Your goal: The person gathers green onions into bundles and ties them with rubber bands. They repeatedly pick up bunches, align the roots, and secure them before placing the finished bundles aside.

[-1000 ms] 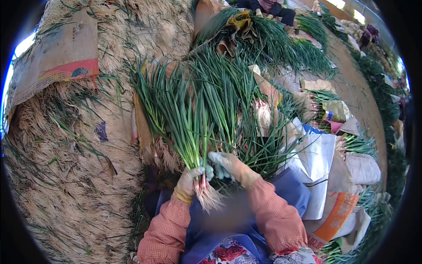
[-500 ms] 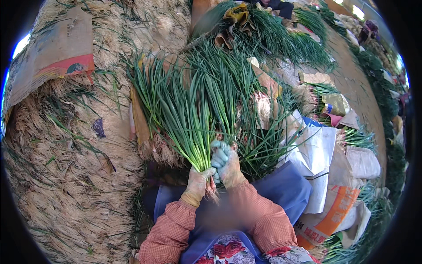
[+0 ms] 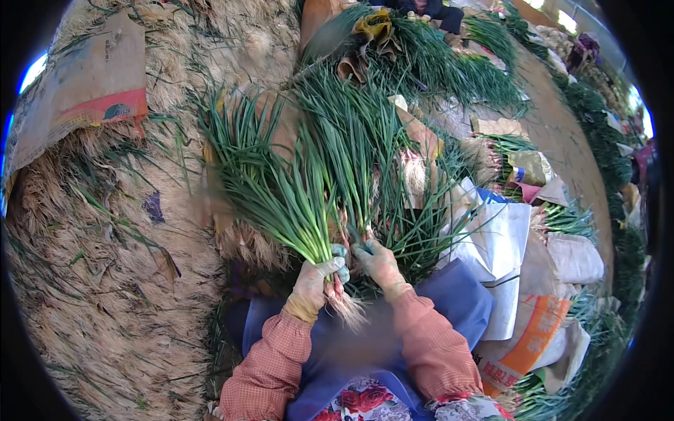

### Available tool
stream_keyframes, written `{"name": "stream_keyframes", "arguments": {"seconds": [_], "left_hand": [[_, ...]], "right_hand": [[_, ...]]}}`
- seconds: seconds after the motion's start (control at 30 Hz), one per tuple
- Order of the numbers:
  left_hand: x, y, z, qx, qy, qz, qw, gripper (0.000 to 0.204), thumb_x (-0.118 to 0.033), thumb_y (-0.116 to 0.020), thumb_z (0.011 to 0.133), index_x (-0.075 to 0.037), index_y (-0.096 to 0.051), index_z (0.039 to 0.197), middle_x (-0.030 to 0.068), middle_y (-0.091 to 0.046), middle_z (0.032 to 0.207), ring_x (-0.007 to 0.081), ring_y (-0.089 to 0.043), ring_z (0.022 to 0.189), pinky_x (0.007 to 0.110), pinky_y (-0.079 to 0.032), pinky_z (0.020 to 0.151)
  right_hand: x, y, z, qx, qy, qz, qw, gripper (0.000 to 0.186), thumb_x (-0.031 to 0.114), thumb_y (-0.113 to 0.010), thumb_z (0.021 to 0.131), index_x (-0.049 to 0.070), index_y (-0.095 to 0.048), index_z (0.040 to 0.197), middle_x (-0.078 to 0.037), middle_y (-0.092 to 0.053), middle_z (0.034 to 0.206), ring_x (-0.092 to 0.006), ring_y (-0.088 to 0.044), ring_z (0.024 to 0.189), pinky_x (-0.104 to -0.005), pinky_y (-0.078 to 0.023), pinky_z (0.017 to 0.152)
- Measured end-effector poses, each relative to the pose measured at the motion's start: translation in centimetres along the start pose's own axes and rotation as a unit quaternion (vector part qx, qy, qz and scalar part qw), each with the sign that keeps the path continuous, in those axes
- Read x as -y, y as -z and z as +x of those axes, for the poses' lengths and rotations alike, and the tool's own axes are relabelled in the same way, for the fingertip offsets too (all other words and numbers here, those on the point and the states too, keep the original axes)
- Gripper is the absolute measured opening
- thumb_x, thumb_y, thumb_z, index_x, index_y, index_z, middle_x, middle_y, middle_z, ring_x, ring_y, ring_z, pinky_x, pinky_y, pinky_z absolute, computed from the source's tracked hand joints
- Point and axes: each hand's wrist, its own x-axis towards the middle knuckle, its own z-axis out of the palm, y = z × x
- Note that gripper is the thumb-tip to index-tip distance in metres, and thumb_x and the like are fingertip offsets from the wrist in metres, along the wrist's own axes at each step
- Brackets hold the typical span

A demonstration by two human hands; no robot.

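Note:
My left hand (image 3: 316, 281), in a pale glove with bluish fingers, is closed around a bunch of green onions (image 3: 298, 217). Their leaves fan up and to the left, while pinkish bases and stringy roots hang below the fist. Just to its right, my gloved right hand (image 3: 379, 265) has its fingers pinched together at the root ends of more green onions (image 3: 358, 168) lying in the pile ahead. Its fingertips are partly hidden, but a reddish stem base shows right at them.
Dry, root-like straw (image 3: 126, 302) covers the ground at left, with a printed sack (image 3: 88, 84) on it. White wrapping sheets (image 3: 502, 242) and wrapped bundles lie at right. Ahead, a green onion heap (image 3: 442, 67) lies near another person's dark-clothed leg (image 3: 446, 14).
My right hand has moved away from the left, a little to the right, onto the pile's root ends. The bunch in my left hand now leans further left, its roots more exposed.

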Motion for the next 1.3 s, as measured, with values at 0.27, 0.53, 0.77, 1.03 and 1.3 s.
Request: {"name": "stream_keyframes", "arguments": {"seconds": [0.27,0.53,0.77,1.03,1.3], "left_hand": [[-0.4,-0.3,-0.1,0.023,-0.090,0.005,0.996,0.017,0.000,-0.061,0.079,0.000,-0.055,0.095,0.0189,-0.068,0.094,0.0203,-0.064,0.064,0.030,-0.054,0.056],[-1.1,0.5,1.1,0.021,0.024,0.141,0.989,0.020,0.000,-0.060,0.082,0.000,-0.056,0.102,0.0186,-0.067,0.101,0.0215,-0.067,0.085,0.026,-0.056,0.061],[-0.6,-1.3,1.2,-0.057,-0.002,0.185,0.981,0.013,0.002,-0.058,0.081,0.003,-0.059,0.094,0.0124,-0.061,0.063,0.0173,-0.055,0.041,0.025,-0.041,0.033],[1.0,-0.2,0.0,-0.079,-0.025,0.130,0.988,0.015,0.003,-0.056,0.080,0.005,-0.056,0.095,0.0154,-0.061,0.064,0.0192,-0.055,0.041,0.027,-0.042,0.033],[1.5,0.3,-0.6,-0.095,-0.034,0.093,0.991,0.010,-0.001,-0.061,0.081,0.002,-0.054,0.086,0.0119,-0.057,0.058,0.0194,-0.054,0.042,0.028,-0.044,0.035]], "right_hand": [[2.6,2.4,-0.7,0.014,0.006,-0.281,0.960,0.040,0.043,-0.066,0.081,0.011,-0.059,0.104,-0.012,-0.069,0.080,-0.0311,-0.067,0.077,-0.0411,-0.051,0.071],[2.0,4.5,-2.4,0.113,0.043,0.042,0.992,0.047,0.038,-0.067,0.085,0.004,-0.061,0.117,-0.017,-0.069,0.096,-0.0258,-0.067,0.085,-0.0362,-0.051,0.076],[4.6,4.4,-1.5,0.114,-0.072,0.076,0.988,0.058,0.041,-0.069,0.083,0.000,-0.057,0.123,-0.009,-0.068,0.084,-0.0196,-0.063,0.064,-0.0313,-0.051,0.063],[3.3,-0.1,1.6,0.129,-0.115,0.486,0.857,0.031,0.024,-0.063,0.088,-0.004,-0.060,0.102,-0.005,-0.066,0.084,-0.0081,-0.052,0.058,-0.0228,-0.043,0.053],[5.0,-2.0,0.1,0.044,-0.042,0.319,0.946,0.028,0.017,-0.061,0.089,-0.005,-0.061,0.105,-0.007,-0.064,0.083,-0.0098,-0.055,0.064,-0.0231,-0.045,0.057]]}}
